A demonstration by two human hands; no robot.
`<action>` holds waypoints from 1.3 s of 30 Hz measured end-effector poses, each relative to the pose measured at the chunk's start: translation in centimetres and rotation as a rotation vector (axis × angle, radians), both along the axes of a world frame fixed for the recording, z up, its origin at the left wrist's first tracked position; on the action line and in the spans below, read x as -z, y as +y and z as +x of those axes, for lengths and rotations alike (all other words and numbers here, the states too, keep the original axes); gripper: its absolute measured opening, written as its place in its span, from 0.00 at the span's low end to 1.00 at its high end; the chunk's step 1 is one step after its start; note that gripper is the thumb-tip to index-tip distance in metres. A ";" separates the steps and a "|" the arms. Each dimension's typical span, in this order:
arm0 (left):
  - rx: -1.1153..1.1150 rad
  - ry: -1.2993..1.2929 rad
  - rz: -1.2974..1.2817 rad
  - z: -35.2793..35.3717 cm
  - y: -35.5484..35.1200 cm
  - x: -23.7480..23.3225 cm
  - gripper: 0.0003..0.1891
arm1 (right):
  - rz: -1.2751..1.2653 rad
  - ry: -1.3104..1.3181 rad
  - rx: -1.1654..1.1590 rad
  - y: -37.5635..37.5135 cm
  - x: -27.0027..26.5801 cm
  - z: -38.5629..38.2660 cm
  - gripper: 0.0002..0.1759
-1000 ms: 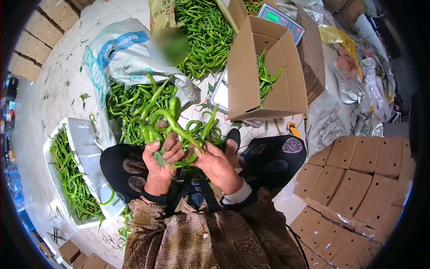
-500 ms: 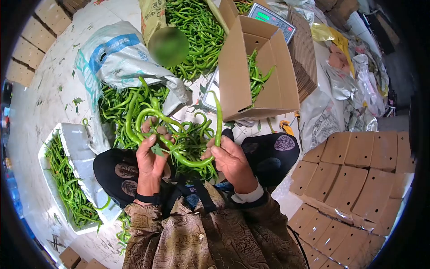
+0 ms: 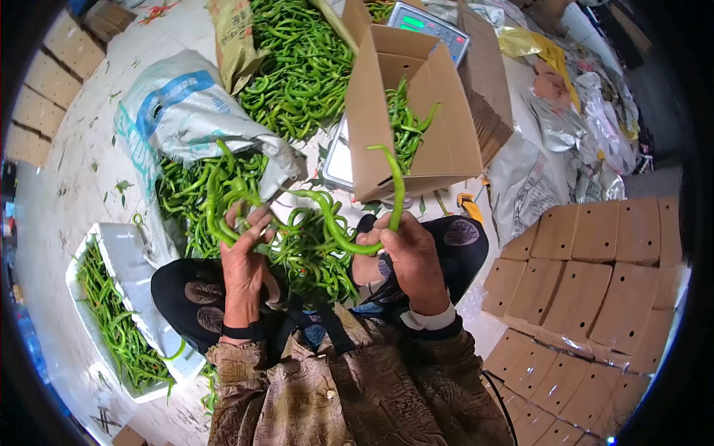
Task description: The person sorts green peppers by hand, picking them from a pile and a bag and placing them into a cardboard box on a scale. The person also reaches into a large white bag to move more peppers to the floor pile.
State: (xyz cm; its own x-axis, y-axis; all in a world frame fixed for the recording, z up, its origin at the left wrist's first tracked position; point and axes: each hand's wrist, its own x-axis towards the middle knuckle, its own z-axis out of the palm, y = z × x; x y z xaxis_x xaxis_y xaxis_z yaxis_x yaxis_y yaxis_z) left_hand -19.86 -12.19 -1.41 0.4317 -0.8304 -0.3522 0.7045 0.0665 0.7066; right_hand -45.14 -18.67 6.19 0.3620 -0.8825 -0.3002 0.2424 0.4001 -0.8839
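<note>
Long green peppers are gripped in my left hand, held over the pile in front of the white sack. My right hand pinches curved green peppers; one points up and another curls left towards my left hand. Beneath and between the hands, a heap of green peppers lies between my legs. An open cardboard box with some green peppers inside stands beyond my right hand, on a scale whose display shows behind it.
A white foam box with peppers is at the left. More peppers lie by a yellowish sack at the top. Stacked cardboard boxes fill the right, below plastic bags. A yellow-orange tool lies near my right knee.
My right hand has moved right and slightly up with curved peppers, away from my left hand. My left hand still holds its peppers. The whole view has shifted slightly.
</note>
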 end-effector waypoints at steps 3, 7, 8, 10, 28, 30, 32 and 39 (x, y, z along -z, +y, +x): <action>-0.070 0.002 0.031 0.3 0.0 1.4 0.27 | -0.141 0.081 -0.034 -0.2 -0.7 -0.2 0.09; 0.000 -0.028 0.049 -0.2 0.0 1.1 0.26 | -0.155 0.084 -0.103 -0.1 -0.7 0.3 0.10; 0.004 -0.032 0.046 -0.3 0.0 1.1 0.26 | -0.117 0.049 -0.074 0.0 -0.7 0.5 0.12; 0.006 -0.028 0.056 -0.5 -0.1 1.0 0.26 | -0.248 0.165 -0.068 0.3 -0.7 1.1 0.12; -0.020 -0.015 0.042 -0.7 0.0 1.1 0.26 | -0.586 0.523 -0.177 1.0 -1.7 1.5 0.16; 0.018 -0.042 -0.010 -0.6 0.1 0.9 0.26 | -0.566 0.703 -0.385 1.0 -0.7 0.8 0.16; 0.022 -0.082 -0.054 -0.8 0.2 0.4 0.26 | -0.799 0.761 -0.340 1.7 1.7 0.7 0.16; 0.100 -0.429 0.073 -2.5 0.7 -2.4 0.18 | -0.463 0.615 -0.547 2.6 1.0 3.3 0.25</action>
